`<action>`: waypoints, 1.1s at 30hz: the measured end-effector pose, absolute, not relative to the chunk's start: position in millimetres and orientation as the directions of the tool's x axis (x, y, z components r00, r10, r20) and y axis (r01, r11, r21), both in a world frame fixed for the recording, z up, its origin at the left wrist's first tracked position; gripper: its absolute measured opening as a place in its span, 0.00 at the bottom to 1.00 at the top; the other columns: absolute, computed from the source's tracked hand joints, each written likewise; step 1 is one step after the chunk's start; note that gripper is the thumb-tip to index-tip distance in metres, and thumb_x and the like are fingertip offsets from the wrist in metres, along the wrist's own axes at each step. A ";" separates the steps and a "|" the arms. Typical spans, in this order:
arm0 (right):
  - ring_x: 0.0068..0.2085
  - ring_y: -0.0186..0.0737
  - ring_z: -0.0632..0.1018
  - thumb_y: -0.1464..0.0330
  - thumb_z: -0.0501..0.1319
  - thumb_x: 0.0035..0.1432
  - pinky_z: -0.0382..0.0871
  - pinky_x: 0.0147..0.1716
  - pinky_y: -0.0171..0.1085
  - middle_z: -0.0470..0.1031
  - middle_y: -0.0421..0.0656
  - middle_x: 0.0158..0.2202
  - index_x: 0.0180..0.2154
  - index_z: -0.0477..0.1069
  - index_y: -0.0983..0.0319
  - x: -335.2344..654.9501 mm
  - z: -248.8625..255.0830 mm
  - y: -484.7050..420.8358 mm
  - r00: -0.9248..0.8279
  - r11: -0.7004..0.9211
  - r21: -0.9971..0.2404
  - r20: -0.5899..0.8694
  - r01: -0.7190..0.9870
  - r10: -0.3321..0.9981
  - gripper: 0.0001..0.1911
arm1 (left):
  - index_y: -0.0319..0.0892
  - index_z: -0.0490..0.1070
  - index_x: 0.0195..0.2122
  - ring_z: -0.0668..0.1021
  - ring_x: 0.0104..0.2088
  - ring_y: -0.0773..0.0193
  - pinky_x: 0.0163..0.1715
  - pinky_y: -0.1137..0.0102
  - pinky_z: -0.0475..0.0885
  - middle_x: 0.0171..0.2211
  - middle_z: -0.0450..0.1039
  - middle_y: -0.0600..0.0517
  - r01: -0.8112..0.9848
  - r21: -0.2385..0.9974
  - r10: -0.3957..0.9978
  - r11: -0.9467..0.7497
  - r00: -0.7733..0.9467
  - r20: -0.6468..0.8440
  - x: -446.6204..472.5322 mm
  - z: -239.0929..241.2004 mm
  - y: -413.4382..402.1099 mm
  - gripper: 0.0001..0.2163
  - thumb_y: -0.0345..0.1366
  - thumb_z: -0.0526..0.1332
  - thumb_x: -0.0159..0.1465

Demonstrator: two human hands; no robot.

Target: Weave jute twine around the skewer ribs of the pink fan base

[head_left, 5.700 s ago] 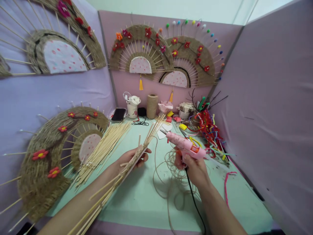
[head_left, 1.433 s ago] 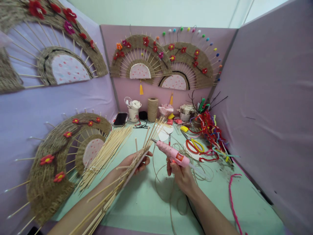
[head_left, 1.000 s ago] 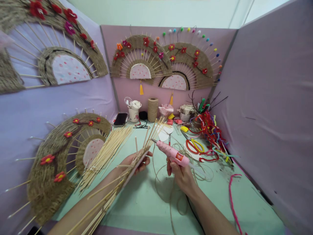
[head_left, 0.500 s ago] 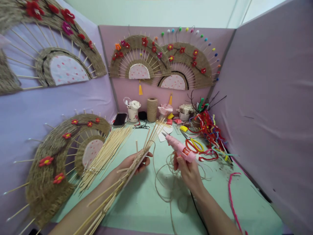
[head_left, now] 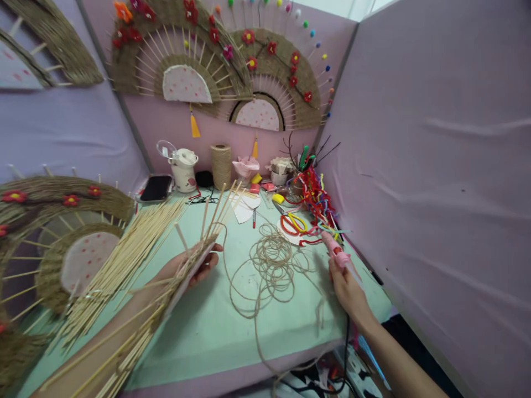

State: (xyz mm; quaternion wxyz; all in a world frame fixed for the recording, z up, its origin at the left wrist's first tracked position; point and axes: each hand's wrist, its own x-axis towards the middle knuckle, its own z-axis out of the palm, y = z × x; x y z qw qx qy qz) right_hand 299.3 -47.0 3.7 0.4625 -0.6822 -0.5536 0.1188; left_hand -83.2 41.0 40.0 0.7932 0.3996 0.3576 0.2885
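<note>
My left hand is closed on the edge of a half-made fan of bamboo sticks glued to a pale card, held tilted above the green table. My right hand grips a pink glue gun low at the table's right edge, nozzle pointing away toward the pile of pipe cleaners. Its black cord drops off the table front. Loose jute twine lies coiled between my hands.
A heap of loose bamboo sticks and a finished jute fan lie at left. At the back stand a twine spool, a white cup, a phone and red-yellow scissors. Purple partition walls enclose the table; fans hang on them.
My right hand has carried the glue gun from the middle of the table out to the right edge and lowered it. The view has swung right. My left hand still holds the stick fan.
</note>
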 end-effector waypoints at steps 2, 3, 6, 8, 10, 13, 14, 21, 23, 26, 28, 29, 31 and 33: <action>0.30 0.44 0.72 0.55 0.51 0.61 0.64 0.29 0.39 0.72 0.45 0.31 0.40 0.67 0.62 318.1 -1.4 -53.1 0.374 -0.045 -0.698 0.326 0.715 0.868 0.18 | 0.43 0.72 0.43 0.59 0.15 0.76 0.13 0.79 0.45 0.24 0.68 0.55 -0.167 0.822 0.735 0.544 0.568 -0.371 -82.4 42.1 41.0 0.14 0.44 0.60 0.59; 0.32 0.45 0.73 0.56 0.51 0.61 0.65 0.30 0.40 0.73 0.46 0.34 0.42 0.67 0.62 326.3 -3.7 -55.4 0.367 -0.083 -0.656 0.309 0.750 0.877 0.18 | 0.42 0.72 0.42 0.60 0.16 0.76 0.13 0.79 0.45 0.24 0.68 0.55 -0.171 0.814 0.736 0.555 0.557 -0.385 -81.9 43.8 40.5 0.13 0.43 0.58 0.61; 0.41 0.49 0.74 0.59 0.50 0.60 0.67 0.38 0.43 0.73 0.51 0.41 0.46 0.66 0.64 342.4 -9.5 -59.4 0.301 -0.150 -0.472 0.263 0.869 0.916 0.18 | 0.42 0.72 0.42 0.61 0.16 0.77 0.14 0.80 0.45 0.24 0.69 0.55 -0.187 0.799 0.742 0.572 0.532 -0.407 -80.3 49.0 37.9 0.11 0.40 0.56 0.63; 0.44 0.51 0.74 0.61 0.50 0.60 0.66 0.42 0.44 0.72 0.53 0.43 0.48 0.65 0.66 345.9 -11.5 -59.6 0.247 -0.150 -0.343 0.259 0.927 0.934 0.19 | 0.42 0.72 0.41 0.62 0.15 0.76 0.13 0.79 0.45 0.24 0.69 0.55 -0.192 0.795 0.741 0.576 0.532 -0.409 -79.3 51.0 36.5 0.11 0.41 0.57 0.63; 0.45 0.52 0.74 0.61 0.50 0.62 0.66 0.44 0.45 0.72 0.55 0.42 0.49 0.66 0.68 345.7 -11.6 -58.6 0.205 -0.145 -0.237 0.253 0.961 0.946 0.21 | 0.41 0.72 0.40 0.62 0.14 0.76 0.12 0.78 0.45 0.23 0.69 0.56 -0.197 0.794 0.738 0.574 0.545 -0.399 -78.7 50.9 35.7 0.12 0.43 0.59 0.61; 0.42 0.54 0.75 0.61 0.49 0.63 0.67 0.41 0.46 0.73 0.56 0.40 0.49 0.67 0.68 344.6 -9.5 -56.8 0.168 -0.156 -0.070 0.208 0.985 0.964 0.21 | 0.41 0.72 0.41 0.63 0.14 0.75 0.10 0.77 0.45 0.24 0.68 0.56 -0.208 0.812 0.750 0.546 0.553 -0.362 -79.2 48.1 35.0 0.15 0.45 0.62 0.58; 0.40 0.55 0.76 0.61 0.50 0.63 0.68 0.39 0.46 0.73 0.56 0.39 0.49 0.68 0.67 344.8 -8.4 -56.5 0.165 -0.167 -0.009 0.190 0.986 0.968 0.21 | 0.41 0.72 0.41 0.63 0.14 0.75 0.10 0.77 0.46 0.24 0.67 0.56 -0.208 0.819 0.755 0.534 0.553 -0.352 -79.7 47.0 34.6 0.16 0.46 0.62 0.58; 0.41 0.58 0.75 0.58 0.53 0.61 0.68 0.39 0.51 0.73 0.56 0.39 0.52 0.67 0.66 319.8 31.3 -56.1 0.048 -0.038 -0.033 0.382 0.999 0.923 0.23 | 0.39 0.72 0.43 0.63 0.15 0.75 0.11 0.76 0.50 0.25 0.68 0.55 -0.237 0.840 0.775 0.488 0.560 -0.293 -76.7 44.4 30.1 0.16 0.46 0.60 0.60; 0.47 0.53 0.73 0.58 0.53 0.62 0.67 0.46 0.49 0.72 0.53 0.45 0.51 0.66 0.62 292.2 55.5 -54.6 -0.079 0.221 -0.262 0.462 0.940 0.883 0.21 | 0.38 0.72 0.41 0.64 0.16 0.75 0.12 0.77 0.53 0.24 0.69 0.54 -0.256 0.833 0.785 0.490 0.546 -0.294 -73.9 43.4 28.9 0.15 0.46 0.59 0.61; 0.52 0.48 0.71 0.60 0.55 0.62 0.66 0.49 0.44 0.70 0.49 0.50 0.50 0.67 0.57 241.1 86.1 -43.6 -0.170 0.432 -0.499 0.487 0.751 0.857 0.16 | 0.38 0.73 0.40 0.67 0.16 0.74 0.14 0.77 0.57 0.24 0.70 0.53 -0.258 0.823 0.776 0.507 0.553 -0.304 -71.1 39.3 28.2 0.15 0.45 0.58 0.62; 0.52 0.46 0.71 0.61 0.57 0.62 0.65 0.51 0.43 0.71 0.47 0.48 0.47 0.69 0.56 209.7 93.5 -27.5 -0.210 0.511 -0.607 0.498 0.609 0.842 0.13 | 0.38 0.73 0.41 0.68 0.16 0.73 0.14 0.77 0.59 0.24 0.71 0.52 -0.246 0.818 0.768 0.520 0.553 -0.322 -70.3 36.7 27.5 0.16 0.46 0.58 0.62; 0.52 0.46 0.71 0.62 0.57 0.61 0.64 0.51 0.44 0.72 0.47 0.48 0.46 0.69 0.56 196.5 92.4 -17.3 -0.211 0.529 -0.653 0.504 0.542 0.838 0.12 | 0.38 0.73 0.41 0.69 0.16 0.72 0.14 0.77 0.60 0.24 0.71 0.52 -0.241 0.817 0.770 0.524 0.544 -0.333 -70.0 36.1 26.8 0.16 0.46 0.59 0.62; 0.50 0.45 0.72 0.63 0.60 0.59 0.65 0.51 0.44 0.72 0.46 0.47 0.45 0.70 0.57 176.3 82.8 4.4 -0.216 0.523 -0.759 0.477 0.389 0.852 0.12 | 0.38 0.73 0.41 0.71 0.18 0.71 0.15 0.77 0.62 0.24 0.71 0.52 -0.237 0.823 0.784 0.516 0.518 -0.343 -69.2 37.0 24.3 0.16 0.45 0.60 0.61; 0.49 0.43 0.73 0.64 0.62 0.56 0.66 0.50 0.43 0.73 0.45 0.47 0.44 0.71 0.57 164.0 68.5 22.5 -0.255 0.451 -0.866 0.395 0.218 0.882 0.12 | 0.37 0.73 0.40 0.73 0.21 0.70 0.19 0.77 0.66 0.24 0.72 0.52 -0.237 0.837 0.801 0.493 0.499 -0.331 -68.2 40.4 21.1 0.15 0.44 0.62 0.60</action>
